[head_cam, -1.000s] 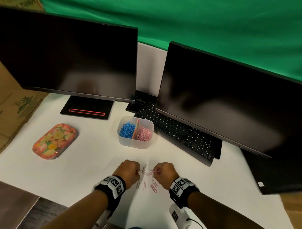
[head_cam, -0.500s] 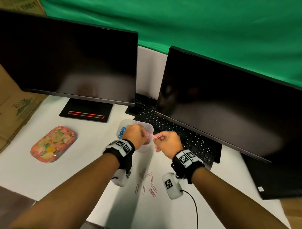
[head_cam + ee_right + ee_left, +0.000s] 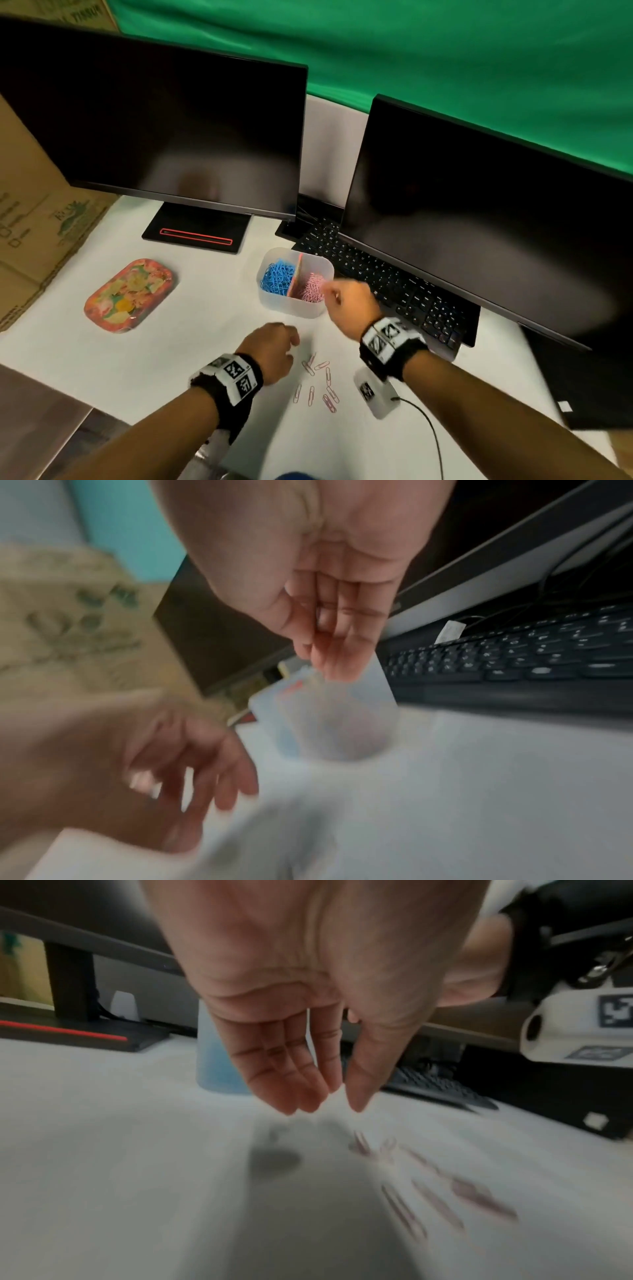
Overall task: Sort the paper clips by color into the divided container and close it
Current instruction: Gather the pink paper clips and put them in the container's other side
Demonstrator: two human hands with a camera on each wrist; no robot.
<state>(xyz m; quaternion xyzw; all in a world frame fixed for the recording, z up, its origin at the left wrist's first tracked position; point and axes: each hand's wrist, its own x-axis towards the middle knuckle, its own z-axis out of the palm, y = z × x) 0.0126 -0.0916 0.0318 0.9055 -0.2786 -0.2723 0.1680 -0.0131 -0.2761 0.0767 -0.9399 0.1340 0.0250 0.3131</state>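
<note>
Head view: divided container (image 3: pixel 295 306) on white surface (image 3: pixel 171 342), lid off, just in front of black keyboard (image 3: pixel 387 281). Blue paper clips (image 3: pixel 277 278) in left compartment, pink paper clips (image 3: pixel 312 287) in right, orange divider between. Loose pink clips (image 3: pixel 320 383) scattered on surface nearer the body, between both wrists. Left hand (image 3: pixel 274 353) low over surface, just left of loose clips, fingers relaxed and pointing down, thumb apart from fingers, nothing held (left wrist view confirms: left hand (image 3: pixel 308 1031) empty above blurred clips (image 3: pixel 428 1185)). Right hand (image 3: pixel 349 305) at container's right rim, above pink side. Right wrist view blurred: right hand (image 3: pixel 329 615) fingers loosely extended over container (image 3: pixel 335 718), thumb close against them; cannot tell whether a clip is pinched. Patterned tin lid (image 3: pixel 128 294) well to the left. Two dark monitors (image 3: pixel 164 130) behind.
</note>
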